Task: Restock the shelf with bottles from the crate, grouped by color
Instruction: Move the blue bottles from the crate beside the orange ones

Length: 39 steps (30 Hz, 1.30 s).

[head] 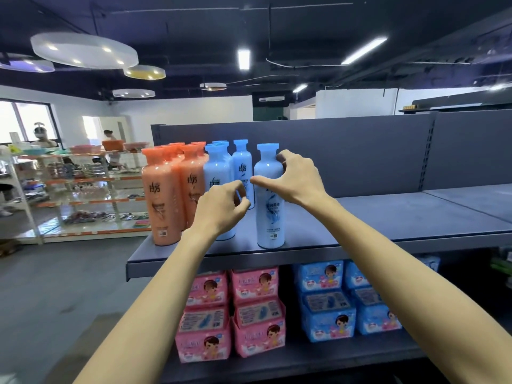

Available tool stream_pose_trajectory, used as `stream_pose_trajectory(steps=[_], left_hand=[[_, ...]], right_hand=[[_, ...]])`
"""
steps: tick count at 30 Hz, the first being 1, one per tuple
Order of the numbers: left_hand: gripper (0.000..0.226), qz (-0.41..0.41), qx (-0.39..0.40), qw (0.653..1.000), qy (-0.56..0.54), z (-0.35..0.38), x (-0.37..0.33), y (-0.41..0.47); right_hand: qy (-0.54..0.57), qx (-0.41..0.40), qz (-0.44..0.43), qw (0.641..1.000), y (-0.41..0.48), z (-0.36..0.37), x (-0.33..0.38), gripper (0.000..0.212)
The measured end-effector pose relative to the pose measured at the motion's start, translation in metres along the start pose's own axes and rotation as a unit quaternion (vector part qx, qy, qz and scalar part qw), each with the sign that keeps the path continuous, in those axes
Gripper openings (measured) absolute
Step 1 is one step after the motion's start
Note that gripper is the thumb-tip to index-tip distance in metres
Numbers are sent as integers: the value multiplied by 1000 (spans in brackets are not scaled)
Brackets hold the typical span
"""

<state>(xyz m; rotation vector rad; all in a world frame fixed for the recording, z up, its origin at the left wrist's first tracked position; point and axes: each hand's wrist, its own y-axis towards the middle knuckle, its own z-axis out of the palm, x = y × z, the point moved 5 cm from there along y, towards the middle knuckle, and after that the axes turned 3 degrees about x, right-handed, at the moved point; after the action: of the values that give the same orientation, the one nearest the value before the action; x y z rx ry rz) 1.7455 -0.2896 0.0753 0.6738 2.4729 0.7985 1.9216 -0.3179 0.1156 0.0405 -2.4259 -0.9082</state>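
Note:
Several orange bottles (163, 200) stand grouped at the left end of the grey top shelf (388, 217). Right beside them stand several light blue bottles (219, 173). One more blue bottle (270, 217) stands upright a little apart to their right, near the shelf's front edge. My right hand (296, 178) grips this bottle at its shoulder, thumb on the front and fingers behind the neck. My left hand (221, 209) hovers in front of the front blue bottle of the group, fingers curled in with nothing between them. No crate is in view.
The shelf's back panel (346, 151) rises behind the bottles. To the right the shelf surface is bare. On the shelf below sit pink packs (255, 311) and blue packs (327, 303). Other store racks (83, 189) and people stand far left.

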Motion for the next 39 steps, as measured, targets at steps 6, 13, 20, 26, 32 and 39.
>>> stream_pose_trajectory(steps=[6,13,20,26,32,39], left_hand=[[8,-5,9,1000,-3,18,18,-16],[6,-17,17,999,-31,38,31,-30],[7,-1,33,999,-21,52,31,-32],[7,10,12,1000,-3,53,32,-34],[11,20,-26,999,7,54,32,-38],[17,19,-90,995,45,45,36,-37]], right_hand=[[30,61,45,997,-44,36,-31,66],[30,110,56,992,-85,63,-61,61],[30,121,62,990,-73,74,-62,62],[27,128,82,988,-53,92,-63,62],[22,139,101,985,-37,112,-69,70],[24,147,106,983,-21,127,-69,67]])
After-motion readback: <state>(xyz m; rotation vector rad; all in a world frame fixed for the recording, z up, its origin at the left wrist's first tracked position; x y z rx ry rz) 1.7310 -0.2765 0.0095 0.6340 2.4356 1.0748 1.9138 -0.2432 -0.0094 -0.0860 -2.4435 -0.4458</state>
